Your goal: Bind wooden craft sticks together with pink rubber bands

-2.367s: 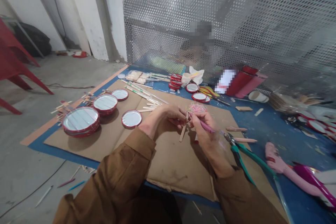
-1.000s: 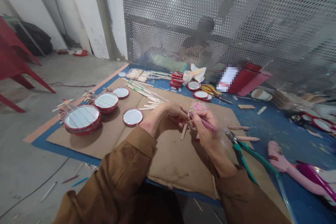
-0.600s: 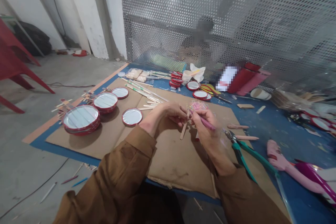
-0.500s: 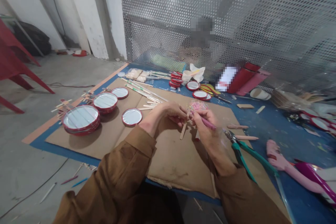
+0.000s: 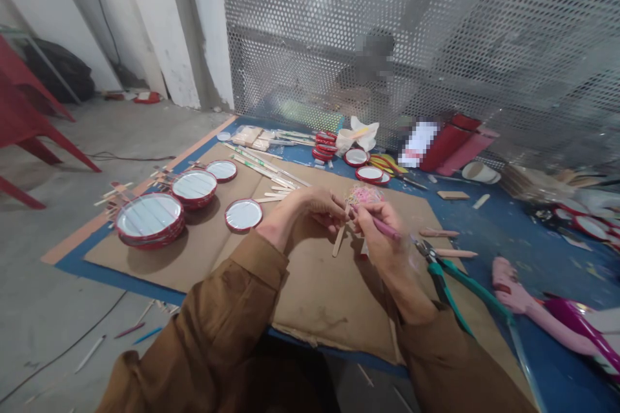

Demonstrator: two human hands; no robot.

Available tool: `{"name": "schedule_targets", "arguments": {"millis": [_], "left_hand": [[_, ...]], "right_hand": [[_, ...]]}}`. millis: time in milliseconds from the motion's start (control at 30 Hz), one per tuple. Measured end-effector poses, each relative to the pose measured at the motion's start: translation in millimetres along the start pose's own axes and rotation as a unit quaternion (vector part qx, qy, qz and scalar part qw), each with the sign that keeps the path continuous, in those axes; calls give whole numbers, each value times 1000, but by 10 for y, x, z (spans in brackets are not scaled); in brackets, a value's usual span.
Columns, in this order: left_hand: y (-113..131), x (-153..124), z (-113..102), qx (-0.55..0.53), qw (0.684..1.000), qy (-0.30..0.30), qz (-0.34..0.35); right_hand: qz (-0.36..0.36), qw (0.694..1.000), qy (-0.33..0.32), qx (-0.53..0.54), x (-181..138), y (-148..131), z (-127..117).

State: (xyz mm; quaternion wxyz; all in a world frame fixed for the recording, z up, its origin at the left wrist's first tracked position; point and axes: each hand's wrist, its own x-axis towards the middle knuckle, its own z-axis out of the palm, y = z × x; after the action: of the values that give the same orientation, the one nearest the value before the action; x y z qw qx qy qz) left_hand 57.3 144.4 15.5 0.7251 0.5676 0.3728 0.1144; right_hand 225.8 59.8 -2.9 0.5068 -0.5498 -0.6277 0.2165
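Note:
My left hand (image 5: 325, 210) is closed on a flat wooden craft stick (image 5: 338, 242), whose lower end slants down toward the cardboard. Close against it, my right hand (image 5: 382, 232) grips a slim purple pen-like stick (image 5: 386, 228). The tip of that stick meets the craft stick between my fingertips, where the fingers hide the detail. A pile of small multicoloured bands (image 5: 367, 194) lies just behind both hands. To the left, a round white disc with a red rim (image 5: 243, 215) rests on the cardboard (image 5: 310, 297).
Red-rimmed drum-like pieces (image 5: 150, 216) stand at the left. Loose craft sticks (image 5: 276, 193) lie behind my left wrist. Green-handled pliers (image 5: 443, 284) and a pink glue gun (image 5: 527, 310) are at the right. A perforated metal panel (image 5: 310, 45) rises behind the blue table (image 5: 513, 239).
Both hands stay almost where they were, still holding the same sticks. Only slight finger movement shows at the point where the sticks meet.

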Motion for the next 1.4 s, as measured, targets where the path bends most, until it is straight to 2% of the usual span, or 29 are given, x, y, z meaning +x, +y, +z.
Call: {"name": "schedule_targets", "arguments": {"millis": [667, 900, 1067, 1267, 1400], "left_hand": [[5, 5, 20, -3, 1000, -1, 0], [7, -2, 24, -1, 1000, 1, 2], [-4, 7, 13, 1, 1000, 3, -1], [0, 5, 13, -3, 1000, 1, 0], [-1, 5, 15, -5, 1000, 4, 3]], "right_hand": [[-10, 1000, -7, -23, 5, -36, -17], [-5, 1000, -13, -2, -14, -32, -4], [-14, 1000, 1, -2, -4, -70, -2], [-7, 1000, -15, -11, -6, -113, -11], [-26, 1000, -4, 0, 8, -107, -3]]}}
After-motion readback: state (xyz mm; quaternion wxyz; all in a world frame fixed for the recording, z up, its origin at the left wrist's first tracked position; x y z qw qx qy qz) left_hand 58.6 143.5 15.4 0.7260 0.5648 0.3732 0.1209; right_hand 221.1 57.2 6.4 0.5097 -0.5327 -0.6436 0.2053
